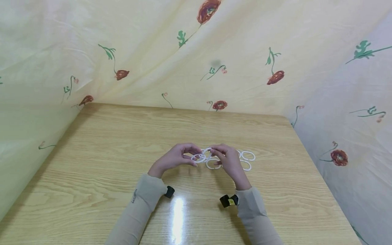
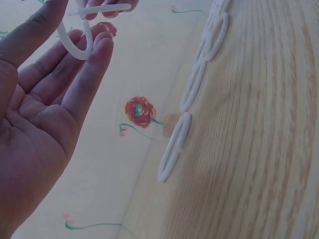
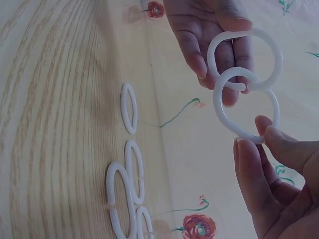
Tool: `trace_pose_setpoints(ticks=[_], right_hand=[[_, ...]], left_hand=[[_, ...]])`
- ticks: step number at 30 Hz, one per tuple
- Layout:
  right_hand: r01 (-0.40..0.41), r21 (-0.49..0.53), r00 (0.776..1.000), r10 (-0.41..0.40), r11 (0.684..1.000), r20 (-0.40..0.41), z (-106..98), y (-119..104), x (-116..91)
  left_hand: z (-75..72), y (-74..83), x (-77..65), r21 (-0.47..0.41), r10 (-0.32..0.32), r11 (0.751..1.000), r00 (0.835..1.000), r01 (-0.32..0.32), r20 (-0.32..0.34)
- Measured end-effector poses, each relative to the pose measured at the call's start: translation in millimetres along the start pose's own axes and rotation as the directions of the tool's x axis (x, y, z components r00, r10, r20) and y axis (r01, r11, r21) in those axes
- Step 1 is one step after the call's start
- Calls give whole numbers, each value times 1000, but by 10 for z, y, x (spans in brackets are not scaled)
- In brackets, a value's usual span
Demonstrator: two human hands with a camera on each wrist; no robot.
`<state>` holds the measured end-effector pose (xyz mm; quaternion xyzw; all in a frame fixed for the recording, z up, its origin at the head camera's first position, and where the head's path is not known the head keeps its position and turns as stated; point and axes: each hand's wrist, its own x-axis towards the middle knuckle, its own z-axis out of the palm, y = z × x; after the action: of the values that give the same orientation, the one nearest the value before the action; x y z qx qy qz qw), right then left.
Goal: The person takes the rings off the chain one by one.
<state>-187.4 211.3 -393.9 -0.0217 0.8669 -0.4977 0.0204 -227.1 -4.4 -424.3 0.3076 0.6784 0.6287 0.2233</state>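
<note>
Above the table, two white plastic C-shaped links hang together, one passed through the other. My left hand (image 1: 175,158) holds one link (image 3: 277,57) by its edge, the thumb on one side and fingers behind. A small gap in that link shows near the crossing in the right wrist view. The other link (image 3: 218,103) is pinched between thumb and fingertips of my right hand (image 1: 229,162). Below and beside the right hand lie several loose white links (image 1: 248,156), partly hidden by it in the head view.
The links lie flat on a wood-grain table (image 1: 122,136), one of them (image 2: 174,148) set a little apart. A flowered cloth (image 1: 147,61) hangs behind the table and along both sides. Glare marks the tabletop between the forearms.
</note>
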Motion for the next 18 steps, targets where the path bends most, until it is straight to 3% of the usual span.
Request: trace_pose_setpoints(ticks=[18], right_hand=[[-30,-22,1000,30,999,7,31,64,27]], left_hand=[[2,-6,5,20,-1,1000,1000,1,4]])
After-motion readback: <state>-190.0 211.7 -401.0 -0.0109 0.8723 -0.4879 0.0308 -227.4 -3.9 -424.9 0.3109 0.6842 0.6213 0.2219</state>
